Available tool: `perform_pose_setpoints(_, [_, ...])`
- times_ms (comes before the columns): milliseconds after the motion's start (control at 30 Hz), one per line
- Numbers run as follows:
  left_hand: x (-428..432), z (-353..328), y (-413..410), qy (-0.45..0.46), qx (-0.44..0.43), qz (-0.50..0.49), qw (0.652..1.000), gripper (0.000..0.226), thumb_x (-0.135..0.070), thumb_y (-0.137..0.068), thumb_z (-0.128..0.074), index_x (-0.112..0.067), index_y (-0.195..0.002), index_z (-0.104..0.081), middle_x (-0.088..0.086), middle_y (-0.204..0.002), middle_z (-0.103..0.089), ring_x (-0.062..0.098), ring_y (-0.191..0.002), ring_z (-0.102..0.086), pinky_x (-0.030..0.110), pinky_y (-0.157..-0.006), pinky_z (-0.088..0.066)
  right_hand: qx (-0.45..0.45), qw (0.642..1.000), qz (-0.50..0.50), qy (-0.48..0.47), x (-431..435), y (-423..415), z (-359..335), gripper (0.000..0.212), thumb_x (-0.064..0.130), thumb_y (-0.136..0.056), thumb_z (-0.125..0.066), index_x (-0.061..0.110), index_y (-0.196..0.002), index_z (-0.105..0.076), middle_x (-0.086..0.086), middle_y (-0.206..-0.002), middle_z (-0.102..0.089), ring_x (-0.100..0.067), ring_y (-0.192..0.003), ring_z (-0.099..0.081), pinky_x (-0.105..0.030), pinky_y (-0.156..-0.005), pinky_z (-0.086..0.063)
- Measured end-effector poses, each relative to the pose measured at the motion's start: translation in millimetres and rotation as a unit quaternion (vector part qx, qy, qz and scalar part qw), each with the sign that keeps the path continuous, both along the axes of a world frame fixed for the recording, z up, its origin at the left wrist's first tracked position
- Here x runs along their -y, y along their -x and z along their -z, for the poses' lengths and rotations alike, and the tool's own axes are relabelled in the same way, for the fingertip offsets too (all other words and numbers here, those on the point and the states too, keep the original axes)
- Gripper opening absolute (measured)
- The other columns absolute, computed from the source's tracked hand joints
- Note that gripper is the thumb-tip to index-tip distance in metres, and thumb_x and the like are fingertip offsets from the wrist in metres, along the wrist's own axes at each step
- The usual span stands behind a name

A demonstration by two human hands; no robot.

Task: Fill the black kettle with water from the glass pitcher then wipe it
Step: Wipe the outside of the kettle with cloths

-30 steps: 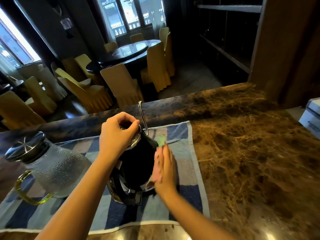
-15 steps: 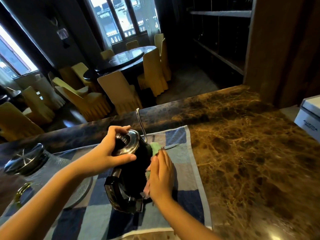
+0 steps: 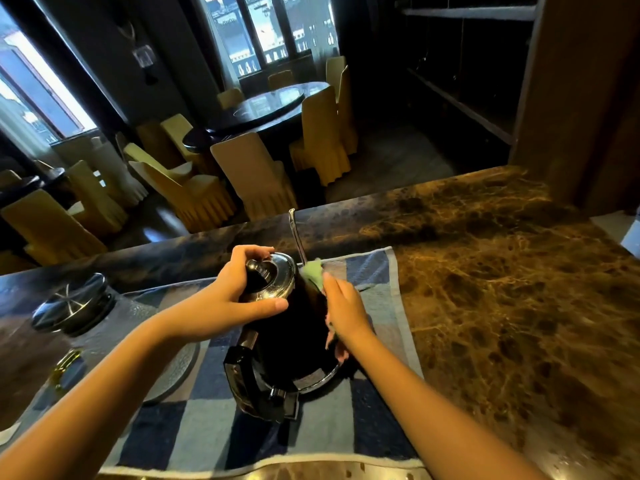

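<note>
The black kettle (image 3: pixel 291 337) with a chrome lid and a thin gooseneck spout stands upright on a blue checked towel (image 3: pixel 377 420). My left hand (image 3: pixel 239 296) grips the kettle's top around the lid. My right hand (image 3: pixel 346 313) presses a small green and pink cloth (image 3: pixel 313 273) flat against the kettle's right side, near the spout base. The glass pitcher (image 3: pixel 104 327), with a dark metal lid and a yellow handle, stands on the towel to the left, partly hidden behind my left forearm.
The towel lies on a brown marble counter (image 3: pixel 502 289) that stretches to the right. A white box (image 3: pixel 632 237) sits at the counter's far right edge. Beyond the counter are a dark round table and yellow covered chairs.
My left hand has shifted from on top of the lid to gripping around it. My right hand with the cloth has slid up the kettle's side toward the spout. The camera has tilted.
</note>
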State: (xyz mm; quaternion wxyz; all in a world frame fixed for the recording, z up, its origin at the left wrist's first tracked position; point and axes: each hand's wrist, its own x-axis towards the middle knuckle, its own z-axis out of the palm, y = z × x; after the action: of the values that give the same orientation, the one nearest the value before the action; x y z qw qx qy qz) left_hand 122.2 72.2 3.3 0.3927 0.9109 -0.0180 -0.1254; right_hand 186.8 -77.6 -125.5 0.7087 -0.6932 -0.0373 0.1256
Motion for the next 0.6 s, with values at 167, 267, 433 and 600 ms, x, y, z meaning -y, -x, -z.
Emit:
perform_pose_setpoints(167, [-3.0,4.2,-1.2,0.007,-0.004,-0.018,1.000,0.109,-0.073,-0.042,-0.075,-0.039,-0.132,-0.024,-0.006,-0.134,-0.042,0.015,-0.122,-0.050,0.037,-0.098,-0.050,0.062,0.997,0.040,-0.027,-0.8,47.4,-1.5,0.023,0.034,-0.097,-0.036,0.028,-0.094,-0.058,0.011,-0.080,-0.055,-0.010,-0.071,-0.052,-0.036,-0.067,-0.045])
perform_pose_setpoints(267, [-5.9,6.2,-3.6,-0.010,0.001,-0.028,1.000,0.107,-0.075,-0.042,-0.074,-0.040,-0.131,-0.025,-0.002,-0.131,-0.045,0.018,-0.120,-0.052,0.042,-0.099,-0.049,0.094,0.991,-0.050,-0.084,-6.3,28.8,-44.2,0.031,0.044,-0.096,-0.032,0.043,-0.116,-0.055,0.019,-0.113,-0.060,-0.005,-0.107,-0.055,-0.033,-0.096,-0.046])
perform_pose_setpoints(433, [-3.7,5.7,-2.2,-0.020,0.015,-0.029,0.999,0.109,-0.078,-0.038,-0.071,-0.038,-0.129,-0.027,-0.004,-0.129,-0.045,0.016,-0.119,-0.051,0.042,-0.099,-0.048,0.084,0.990,-0.109,0.042,-16.5,-16.9,-37.7,0.053,0.057,-0.085,-0.026,0.030,-0.105,-0.067,-0.010,-0.118,-0.066,-0.029,-0.112,-0.057,-0.047,-0.100,-0.043])
perform_pose_setpoints(600, [0.4,4.1,-0.6,0.002,0.008,-0.036,0.999,0.111,-0.077,-0.035,-0.073,-0.037,-0.128,-0.028,-0.007,-0.126,-0.046,0.015,-0.115,-0.054,0.033,-0.092,-0.053,0.011,0.998,-0.065,0.022,-2.8,-5.3,5.6,0.041,0.047,-0.088,-0.034,0.033,-0.111,-0.065,0.000,-0.119,-0.066,-0.019,-0.110,-0.058,-0.045,-0.101,-0.045])
